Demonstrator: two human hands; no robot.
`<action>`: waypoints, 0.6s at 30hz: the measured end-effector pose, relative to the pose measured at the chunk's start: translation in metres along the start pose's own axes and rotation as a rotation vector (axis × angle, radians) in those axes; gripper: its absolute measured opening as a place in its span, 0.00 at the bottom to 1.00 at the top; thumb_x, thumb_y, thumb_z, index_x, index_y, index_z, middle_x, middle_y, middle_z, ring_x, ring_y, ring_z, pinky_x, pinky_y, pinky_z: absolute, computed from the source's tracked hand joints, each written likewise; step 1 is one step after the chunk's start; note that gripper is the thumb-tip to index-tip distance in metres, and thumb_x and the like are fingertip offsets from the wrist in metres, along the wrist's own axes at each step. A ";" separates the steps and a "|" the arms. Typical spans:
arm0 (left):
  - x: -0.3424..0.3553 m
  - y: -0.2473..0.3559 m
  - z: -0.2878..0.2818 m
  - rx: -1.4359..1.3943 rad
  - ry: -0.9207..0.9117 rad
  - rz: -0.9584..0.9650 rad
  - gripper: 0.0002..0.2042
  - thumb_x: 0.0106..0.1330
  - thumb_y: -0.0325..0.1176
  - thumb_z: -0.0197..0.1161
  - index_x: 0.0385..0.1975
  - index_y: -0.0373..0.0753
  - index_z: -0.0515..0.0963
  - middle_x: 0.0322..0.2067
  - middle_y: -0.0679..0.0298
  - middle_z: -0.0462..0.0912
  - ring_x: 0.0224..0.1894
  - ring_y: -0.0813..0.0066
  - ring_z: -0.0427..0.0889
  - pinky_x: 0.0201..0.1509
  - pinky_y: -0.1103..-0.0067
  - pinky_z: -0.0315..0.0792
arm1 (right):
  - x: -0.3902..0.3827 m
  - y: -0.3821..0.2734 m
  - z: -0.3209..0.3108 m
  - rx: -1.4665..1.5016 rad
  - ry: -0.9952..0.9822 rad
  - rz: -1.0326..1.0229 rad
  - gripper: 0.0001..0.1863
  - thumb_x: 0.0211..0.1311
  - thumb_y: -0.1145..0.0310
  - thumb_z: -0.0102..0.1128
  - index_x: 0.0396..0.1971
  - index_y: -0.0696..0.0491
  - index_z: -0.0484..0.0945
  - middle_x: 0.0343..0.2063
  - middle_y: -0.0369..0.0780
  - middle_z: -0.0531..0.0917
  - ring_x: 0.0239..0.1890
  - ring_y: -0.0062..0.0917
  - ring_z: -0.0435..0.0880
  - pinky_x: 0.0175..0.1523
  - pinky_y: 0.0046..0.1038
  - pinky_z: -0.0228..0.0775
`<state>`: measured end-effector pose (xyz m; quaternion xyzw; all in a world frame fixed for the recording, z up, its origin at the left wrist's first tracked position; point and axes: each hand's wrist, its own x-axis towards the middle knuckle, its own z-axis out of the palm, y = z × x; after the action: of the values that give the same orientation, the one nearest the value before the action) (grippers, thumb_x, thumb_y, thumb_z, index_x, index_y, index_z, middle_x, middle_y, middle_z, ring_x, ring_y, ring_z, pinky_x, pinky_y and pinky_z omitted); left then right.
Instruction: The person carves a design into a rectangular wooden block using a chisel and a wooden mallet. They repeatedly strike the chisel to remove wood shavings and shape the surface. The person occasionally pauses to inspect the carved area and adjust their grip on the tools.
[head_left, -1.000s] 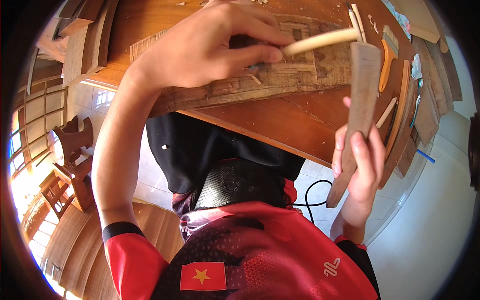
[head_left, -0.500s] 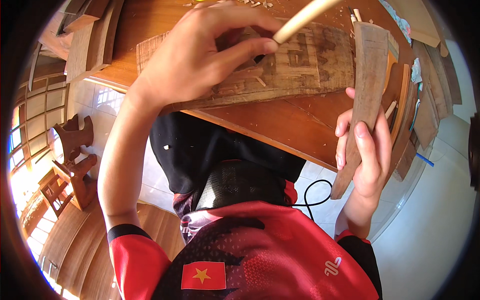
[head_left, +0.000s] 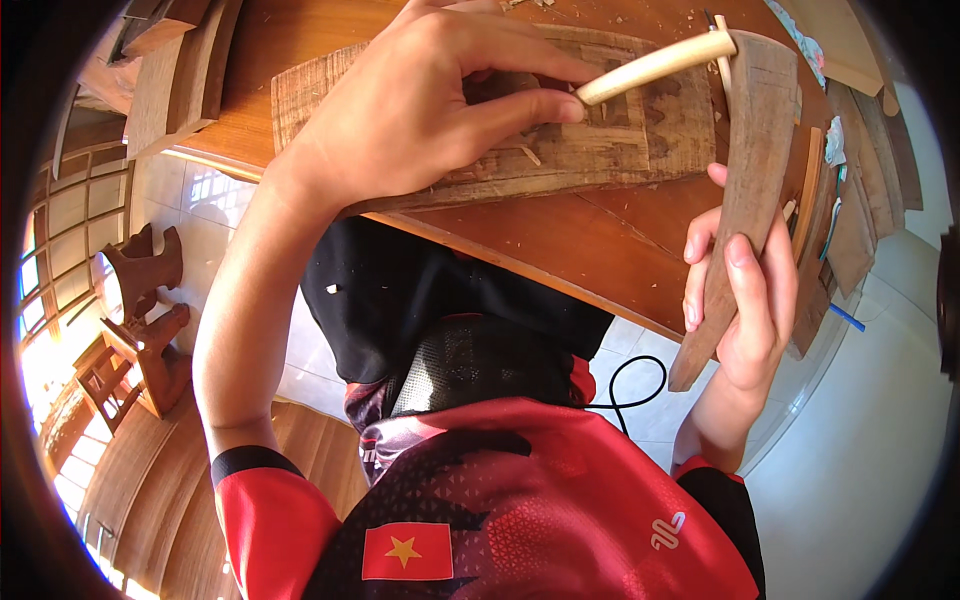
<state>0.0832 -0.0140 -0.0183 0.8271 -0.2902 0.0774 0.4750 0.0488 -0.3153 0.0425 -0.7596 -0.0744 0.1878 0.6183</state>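
Note:
My left hand is closed round a wood chisel with a pale round handle; its blade is hidden behind my fingers. The hand is over a rough brown board with shallow cuts and squarish carved marks on its face. In my right hand is a flat, slightly curved wooden club, gripped near its narrow lower end and standing nearly upright in view. The club's wide upper end meets the butt of the chisel handle, touching or just overlapping it. A loose sliver lies on the board.
The board lies on a polished reddish table dotted with wood chips. Curved timber pieces are stacked at the far left. Thin sticks and boards stand along the right. A carved wooden stand and black cable are below.
My left hand has shifted slightly right, and the chisel handle has tilted lower toward the right. The club in my right hand has moved a little right, its top now at the handle's butt.

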 end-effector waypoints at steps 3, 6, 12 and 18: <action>0.004 0.005 -0.004 0.046 -0.026 -0.010 0.14 0.68 0.38 0.72 0.48 0.37 0.87 0.42 0.55 0.91 0.46 0.69 0.89 0.63 0.62 0.77 | 0.001 0.000 -0.001 -0.011 0.015 -0.011 0.28 0.76 0.64 0.49 0.68 0.66 0.65 0.32 0.42 0.79 0.18 0.12 0.69 0.22 0.16 0.60; 0.001 0.002 -0.003 0.002 -0.026 -0.045 0.14 0.68 0.38 0.72 0.47 0.36 0.88 0.41 0.56 0.91 0.45 0.69 0.88 0.61 0.63 0.77 | 0.002 -0.002 -0.001 -0.007 0.012 -0.025 0.28 0.77 0.63 0.50 0.68 0.66 0.65 0.32 0.42 0.79 0.18 0.12 0.69 0.22 0.16 0.60; 0.004 0.005 -0.006 0.113 -0.055 -0.025 0.15 0.68 0.38 0.72 0.48 0.34 0.87 0.41 0.56 0.91 0.43 0.69 0.89 0.57 0.65 0.78 | 0.002 0.000 -0.006 -0.101 -0.031 -0.046 0.29 0.78 0.64 0.41 0.70 0.70 0.60 0.34 0.44 0.78 0.16 0.16 0.71 0.21 0.17 0.65; 0.008 0.024 -0.008 0.117 -0.059 -0.106 0.14 0.68 0.37 0.72 0.48 0.35 0.87 0.42 0.54 0.91 0.43 0.67 0.89 0.57 0.65 0.78 | 0.005 -0.005 -0.005 -0.107 -0.010 -0.070 0.29 0.79 0.64 0.40 0.70 0.70 0.60 0.33 0.44 0.78 0.17 0.16 0.71 0.21 0.18 0.66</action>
<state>0.0777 -0.0204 0.0074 0.8695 -0.2551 0.0446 0.4205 0.0561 -0.3171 0.0473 -0.7877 -0.1138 0.1655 0.5825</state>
